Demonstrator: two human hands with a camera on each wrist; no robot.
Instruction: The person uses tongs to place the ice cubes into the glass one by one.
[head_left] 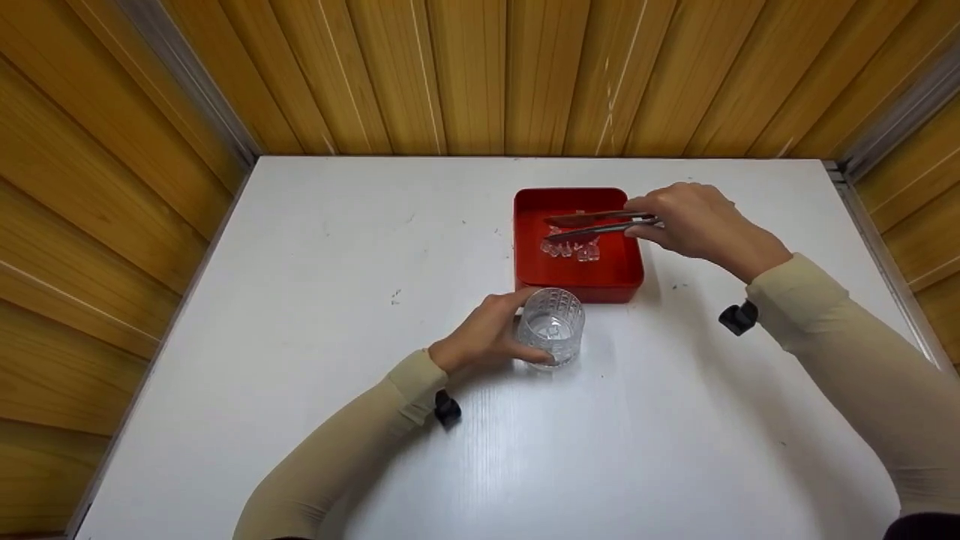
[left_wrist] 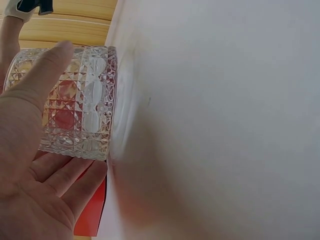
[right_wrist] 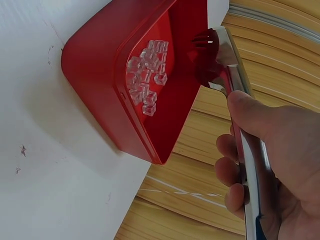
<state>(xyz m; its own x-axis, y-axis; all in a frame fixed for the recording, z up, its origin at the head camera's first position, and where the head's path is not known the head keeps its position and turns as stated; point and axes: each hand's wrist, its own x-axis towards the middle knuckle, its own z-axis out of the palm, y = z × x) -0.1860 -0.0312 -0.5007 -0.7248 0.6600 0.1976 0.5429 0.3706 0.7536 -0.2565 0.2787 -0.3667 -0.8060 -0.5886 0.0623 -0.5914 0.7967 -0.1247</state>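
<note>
A clear cut-pattern glass (head_left: 562, 341) stands on the white table, near side of the red box. My left hand (head_left: 487, 335) holds it from the left, thumb (left_wrist: 50, 65) on one side and fingers on the other. My right hand (head_left: 694, 223) grips metal tongs (right_wrist: 256, 185), whose fork-like tips reach over the red box (head_left: 581, 292). The tong arms stand apart, with no cube seen between them. Several clear ice-like cubes (right_wrist: 145, 70) lie in a cluster on the box floor; in the head view the tongs partly cover them.
The white table (head_left: 315, 300) carries small dark marks. Yellow wood-panel walls (head_left: 465, 75) rise behind its far edge and along both sides. Black wrist cameras (head_left: 739, 318) hang below both sleeves.
</note>
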